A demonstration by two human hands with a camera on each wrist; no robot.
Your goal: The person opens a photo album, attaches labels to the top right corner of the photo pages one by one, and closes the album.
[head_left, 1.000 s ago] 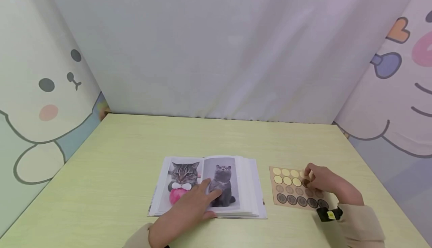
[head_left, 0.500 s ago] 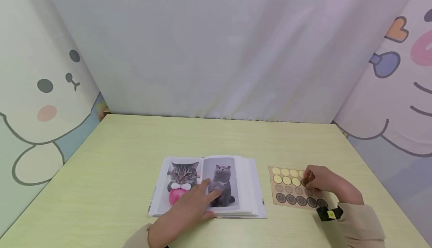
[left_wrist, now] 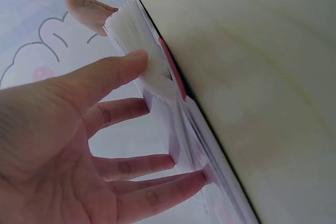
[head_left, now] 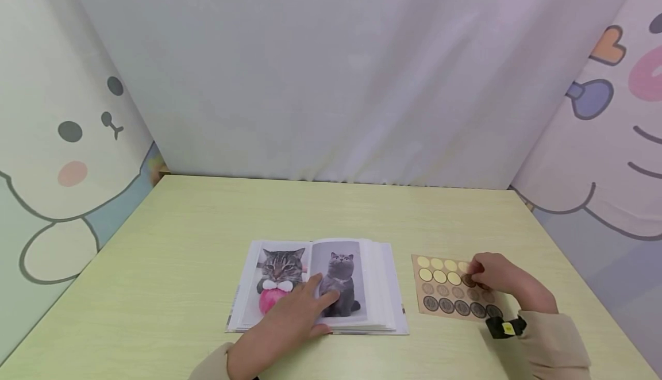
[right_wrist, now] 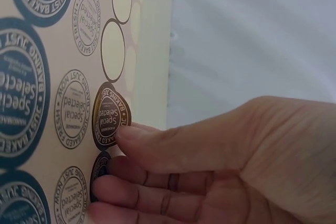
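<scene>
An open photo album (head_left: 380, 276) lies on the table, a cat picture on each page. My left hand (head_left: 289, 314) rests across its lower middle with fingers spread; in the left wrist view those fingertips touch the pages and the thumb lies near the page edges. To the right is a brown sheet of round stickers (head_left: 439, 296). My right hand (head_left: 499, 273) is over its upper right part. In the right wrist view, thumb and forefinger pinch the edge of a dark round sticker (right_wrist: 108, 114), whose rim looks partly raised from the sheet. The forefinger is mostly hidden behind the thumb.
The pale wooden table (head_left: 207, 213) reaches back to a light curtain (head_left: 331, 81). Cartoon-printed cloths (head_left: 46, 81) hang at both sides. Bare yellowish circles (right_wrist: 113, 51) show on the sheet beside printed stickers.
My right fingers have shifted slightly over the sheet, and more of the dark sticker shows beside them. My left hand and the album have not moved.
</scene>
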